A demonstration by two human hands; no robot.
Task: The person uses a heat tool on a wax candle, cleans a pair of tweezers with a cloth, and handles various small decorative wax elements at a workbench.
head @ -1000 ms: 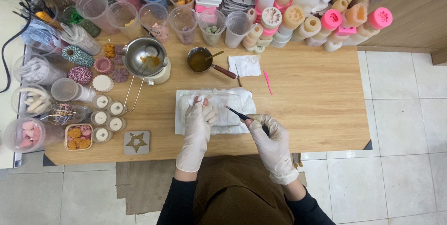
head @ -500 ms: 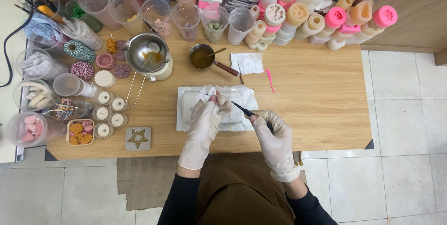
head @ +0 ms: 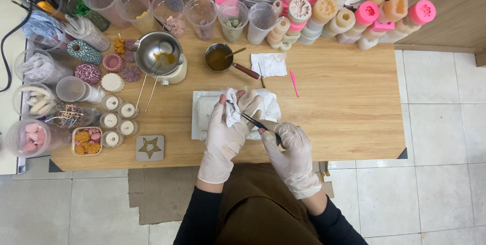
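L hand (head: 225,133) pinches tissue (head: 233,113) | R hand (head: 291,146) grips tweezers (head: 253,121)

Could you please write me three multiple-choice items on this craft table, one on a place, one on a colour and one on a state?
1. Where does the star mould lie?
A. near the front edge, left of the left hand
B. among the cups at the back
C. on the floor

2. What colour is the small stick lying right of the white paper?
A. green
B. pink
C. black

3. What is the right hand doing?
A. resting flat and empty
B. lifting the small pan
C. holding a thin dark tool pointed at the white wad in the left hand

Answers: 1 A, the grey square with a star sits by the table's near edge. 2 B, it is bright pink. 3 C, the gloved fingers grip the tool, its tip at the wad.
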